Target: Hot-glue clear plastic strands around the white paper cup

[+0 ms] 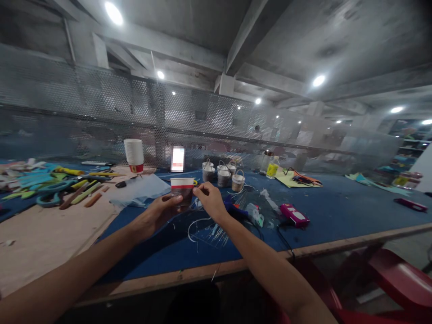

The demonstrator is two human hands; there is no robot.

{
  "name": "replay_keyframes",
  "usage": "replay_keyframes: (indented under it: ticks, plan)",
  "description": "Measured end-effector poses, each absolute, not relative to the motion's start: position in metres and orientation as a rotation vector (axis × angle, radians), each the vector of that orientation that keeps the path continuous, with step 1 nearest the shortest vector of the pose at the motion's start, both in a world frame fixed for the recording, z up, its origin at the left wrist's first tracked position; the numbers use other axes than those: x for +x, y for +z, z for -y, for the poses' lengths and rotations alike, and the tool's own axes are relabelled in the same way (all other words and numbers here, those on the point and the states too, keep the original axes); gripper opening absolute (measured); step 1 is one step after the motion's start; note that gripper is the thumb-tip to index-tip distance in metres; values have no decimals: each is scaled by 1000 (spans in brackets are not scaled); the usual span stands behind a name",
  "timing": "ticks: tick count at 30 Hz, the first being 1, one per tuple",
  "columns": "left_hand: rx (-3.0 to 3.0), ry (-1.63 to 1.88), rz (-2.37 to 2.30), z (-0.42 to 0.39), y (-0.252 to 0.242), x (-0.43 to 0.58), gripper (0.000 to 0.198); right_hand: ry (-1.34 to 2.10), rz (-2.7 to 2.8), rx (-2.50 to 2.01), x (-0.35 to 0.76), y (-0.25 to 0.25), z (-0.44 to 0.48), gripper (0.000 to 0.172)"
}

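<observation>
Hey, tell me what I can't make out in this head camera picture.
Head view:
- Inside of the white, red-banded paper cup: hidden by its near wall.
- Whether the bare right hand pinches anything: too small to tell.
- Content of the bright white upright rectangle: blurred by pixelation.
- Red plastic chair: cut off by the picture's edge.

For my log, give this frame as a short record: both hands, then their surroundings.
Left hand: holds a small white, red-banded paper cup
Right hand: at the cup's right edge; grip unclear
Beyond hands: small grey and brown pails with looped handles
Left side: white paper cup stack
Right side: magenta block-shaped object
Surface: blue tabletop
</observation>
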State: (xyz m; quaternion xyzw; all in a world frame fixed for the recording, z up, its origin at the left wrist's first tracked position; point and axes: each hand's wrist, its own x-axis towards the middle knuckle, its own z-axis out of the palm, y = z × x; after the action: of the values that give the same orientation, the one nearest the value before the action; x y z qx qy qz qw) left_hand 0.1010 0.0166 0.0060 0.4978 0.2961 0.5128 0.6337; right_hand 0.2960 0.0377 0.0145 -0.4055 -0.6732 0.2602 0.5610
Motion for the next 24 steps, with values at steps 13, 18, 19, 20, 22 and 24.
replay_keyframes:
  ticks: [13,18,19,20,22,24]
  plan:
    - [1117,1214,-625,-10,15,101,32,415,1715,-878,295,17,-26,12]
    - [1084,1247,-673,-13,13,100,28,279,1827,-837,292,16,-23,7]
    - [1076,1259,-682,-14,13,100,28,252,1857,-837,292,15,-23,7]
    - [1069,1268,-687,-14,13,100,28,216,1884,-838,292,14,-22,7]
    - [1064,1271,-682,-14,13,100,28,126,1936,-836,292,12,-22,9]
    - [1064,1266,-678,-15,12,100,29,42,1986,-835,292,10,-21,13]
